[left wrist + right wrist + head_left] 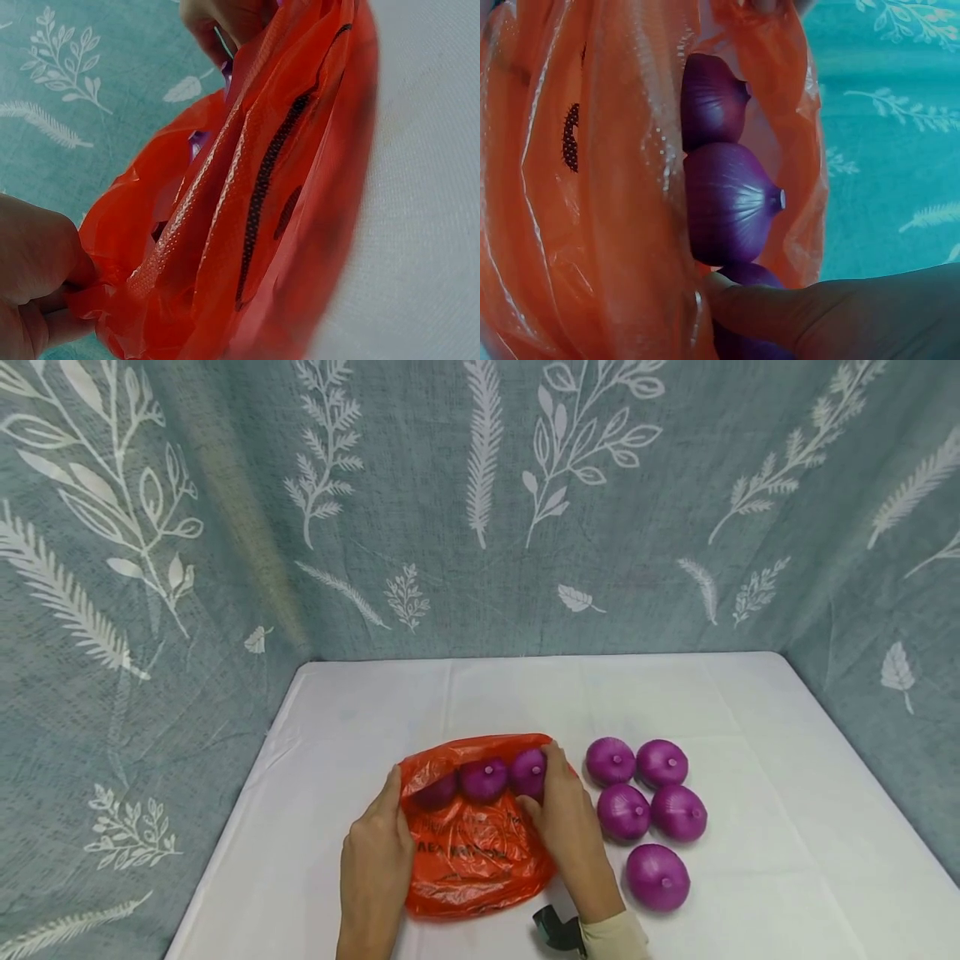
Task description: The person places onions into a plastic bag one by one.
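A thin red plastic bag [480,835] with dark print lies on the table, its mouth facing away from the person. Three purple onions [483,779] show in a row within the mouth; the leftmost is partly covered by the bag. My left hand [378,852] pinches the bag's left rim, and the left wrist view shows the plastic bunched between thumb and fingers. At the right side of the mouth, my right hand [562,814] grips the bag's rim. Its thumb [761,304] lies across the nearest onion in the right wrist view. Its other fingers' contact is partly hidden.
Several loose purple onions [625,812] sit grouped on the white table [772,827], right of the bag. A black wrist device [558,931] is at the right wrist. Teal cloth [450,602] with white leaf prints stands behind and at both sides.
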Demonstrator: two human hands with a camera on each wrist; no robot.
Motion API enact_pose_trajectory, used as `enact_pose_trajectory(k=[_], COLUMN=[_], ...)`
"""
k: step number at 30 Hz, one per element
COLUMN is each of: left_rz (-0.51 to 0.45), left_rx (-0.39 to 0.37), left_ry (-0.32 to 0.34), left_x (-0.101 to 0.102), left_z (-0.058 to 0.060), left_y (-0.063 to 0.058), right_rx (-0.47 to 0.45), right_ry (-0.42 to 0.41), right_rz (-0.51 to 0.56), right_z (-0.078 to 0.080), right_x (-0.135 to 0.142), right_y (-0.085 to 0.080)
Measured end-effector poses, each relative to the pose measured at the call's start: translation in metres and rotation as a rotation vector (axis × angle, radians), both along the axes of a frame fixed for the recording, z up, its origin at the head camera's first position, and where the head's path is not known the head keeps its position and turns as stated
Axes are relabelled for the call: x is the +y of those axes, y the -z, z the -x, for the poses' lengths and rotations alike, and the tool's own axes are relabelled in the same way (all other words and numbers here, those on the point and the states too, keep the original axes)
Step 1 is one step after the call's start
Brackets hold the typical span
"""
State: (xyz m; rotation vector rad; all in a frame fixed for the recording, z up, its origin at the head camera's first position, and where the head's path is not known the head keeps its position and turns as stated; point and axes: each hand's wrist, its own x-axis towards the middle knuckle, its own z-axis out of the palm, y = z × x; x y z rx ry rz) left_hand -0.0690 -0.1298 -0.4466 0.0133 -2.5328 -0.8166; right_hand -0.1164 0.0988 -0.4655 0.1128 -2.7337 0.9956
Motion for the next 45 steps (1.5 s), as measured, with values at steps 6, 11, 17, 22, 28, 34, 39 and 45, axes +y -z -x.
enact_pose_trajectory(k=[6, 11, 17, 22, 28, 34, 39, 45], left_rz=[0.002, 0.004, 0.007, 0.005, 0.011, 0.019, 0.014, 0.012], left_rx=[-0.006, -0.002, 0.013, 0.009, 0.001, 0.025, 0.001, -0.002], left_ry=[0.003, -0.002, 0.001, -0.005, -0.006, -0.006, -0.008, -0.009], left_x=[0.000, 0.000, 0.000, 0.001, 0.001, 0.001, 0.003, 0.002], left_z=[0.000, -0.001, -0.001, -0.001, 0.000, 0.000, 0.000, 0.002], left_y=[-0.001, -0.002, -0.002, -0.002, -0.002, -0.002, -0.002, -0.002], right_rx=[-0.014, -0.046, -0.088, -0.091, -0.066, -0.001, -0.020, 0.003], right_ry=[-0.003, 0.002, 0.020, 0.031, 0.067, 0.085, 0.139, 0.195], right_rz=[0.013, 0.052, 0.085, 0.080, 0.063, 0.075, 0.081, 0.088], right_z=[-0.002, -0.003, -0.007, -0.011, -0.017, -0.025, -0.033, -0.042], right_x=[0.003, 0.006, 0.011, 0.019, 0.036, 0.057, 0.072, 0.093], right_y=[-0.001, -0.008, -0.020, -0.031, -0.046, -0.062, -0.070, -0.072])
